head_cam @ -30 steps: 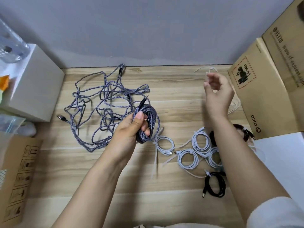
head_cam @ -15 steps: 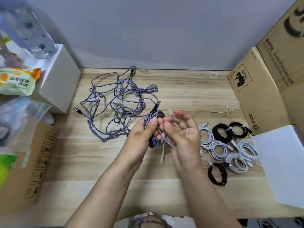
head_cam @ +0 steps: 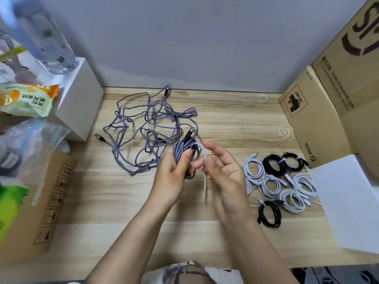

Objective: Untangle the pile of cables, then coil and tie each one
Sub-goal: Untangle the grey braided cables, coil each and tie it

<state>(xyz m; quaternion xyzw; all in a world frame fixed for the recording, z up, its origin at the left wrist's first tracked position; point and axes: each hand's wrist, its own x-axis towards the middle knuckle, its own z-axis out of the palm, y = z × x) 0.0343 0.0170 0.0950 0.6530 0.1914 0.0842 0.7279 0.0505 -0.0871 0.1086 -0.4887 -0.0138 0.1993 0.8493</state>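
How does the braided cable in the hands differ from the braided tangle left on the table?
The held coil is wound into a tight bundle; the tangle sprawls in loose, crossing loops. The held coil is gripped by the left hand, with the right hand looping a white tie round it; the tangle lies untouched, untied. Both share grey-blue braid.

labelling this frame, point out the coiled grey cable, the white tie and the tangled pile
coiled cable [head_cam: 178, 151]: head view, on the braided loops just above the left thumb.
white tie [head_cam: 201, 151]: head view, on the band arching over the coil.
tangled pile [head_cam: 143, 128]: head view, on strands near the pile's middle.
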